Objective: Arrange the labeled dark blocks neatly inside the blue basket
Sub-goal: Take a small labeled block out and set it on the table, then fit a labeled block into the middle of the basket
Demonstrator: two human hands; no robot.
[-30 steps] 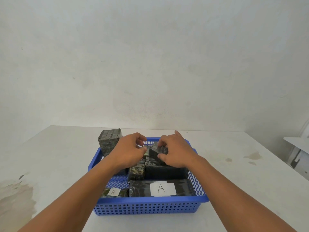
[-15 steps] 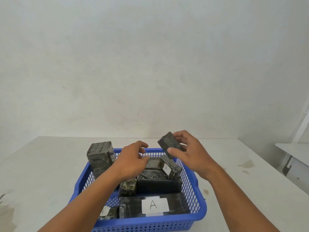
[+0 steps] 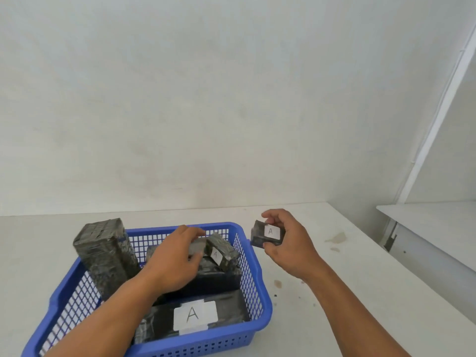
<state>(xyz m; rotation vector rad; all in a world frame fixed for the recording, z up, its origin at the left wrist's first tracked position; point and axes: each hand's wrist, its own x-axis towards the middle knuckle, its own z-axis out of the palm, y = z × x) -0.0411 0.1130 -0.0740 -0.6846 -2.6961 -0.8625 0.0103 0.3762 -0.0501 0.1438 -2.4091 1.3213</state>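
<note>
We find the blue basket (image 3: 253, 264) sitting on the white worktop (image 3: 360, 292), its near rim running out of the bottom of the view. Nearest us inside it lies a long dark block (image 3: 229, 309) flat along the front wall, with a white label (image 3: 195, 315) reading "A" facing up. Behind it lies a second dark block (image 3: 219, 279), largely covered by the left forearm. The left hand (image 3: 175, 264) reaches into the middle of the basket with fingers curled around a small grey block (image 3: 197, 247); we judge it closed on that piece. Just beside that hand, a tilted block (image 3: 222, 249) leans toward the right wall, showing a small "A" label on its side. At the far left corner a tall block (image 3: 105, 253) stands upright, rising above the rim. Outside the basket, to its right and above the worktop, the right hand (image 3: 288, 243) holds a small labelled block (image 3: 266, 234) between thumb and fingertips, the "A" label turned toward us; this block is clear of the basket's right rim. Beyond, we note faint stains (image 3: 336, 238) on the worktop, a bare pale wall (image 3: 206, 99), and a second white table (image 3: 432, 222) at far right.
</note>
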